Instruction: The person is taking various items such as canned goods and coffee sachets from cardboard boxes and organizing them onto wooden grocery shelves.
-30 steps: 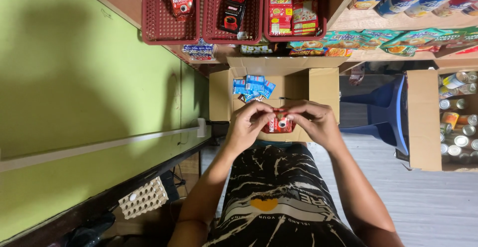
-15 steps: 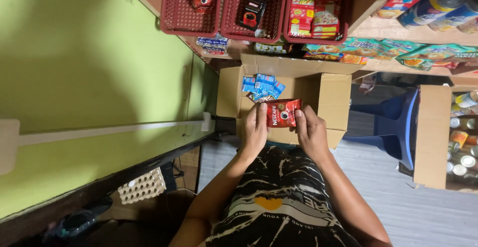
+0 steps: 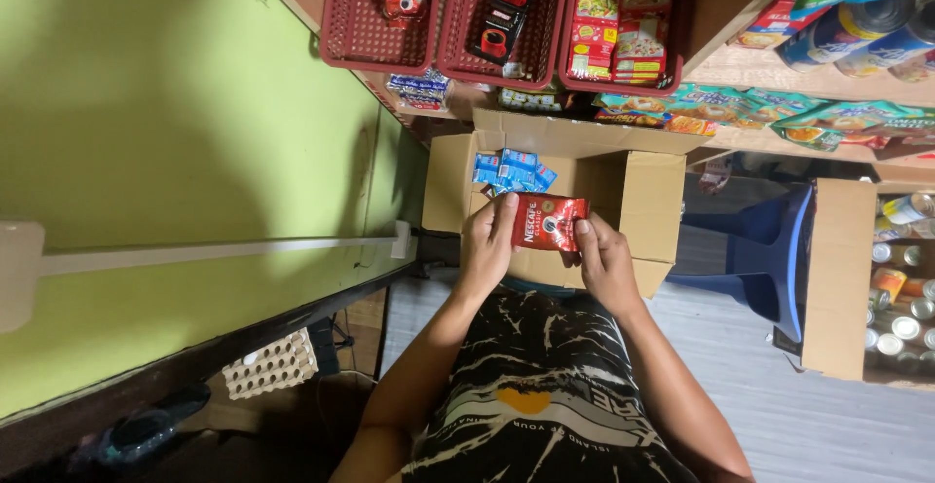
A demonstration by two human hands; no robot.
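Two hands hold one red pouch (image 3: 548,222) above an open carton (image 3: 643,201). The left hand (image 3: 487,241) pinches its left edge, fingers curled; the right hand (image 3: 604,261) grips its right edge. Blue packets (image 3: 508,171) lie inside the carton.

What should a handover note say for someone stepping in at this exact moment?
Left hand and right hand together hold a red sachet pack, one at each end, above the open cardboard box.
Blue sachets lie in the box's back left corner.
Red baskets on the shelf above hold similar red packs.
The held pack is in neither a basket nor the box.
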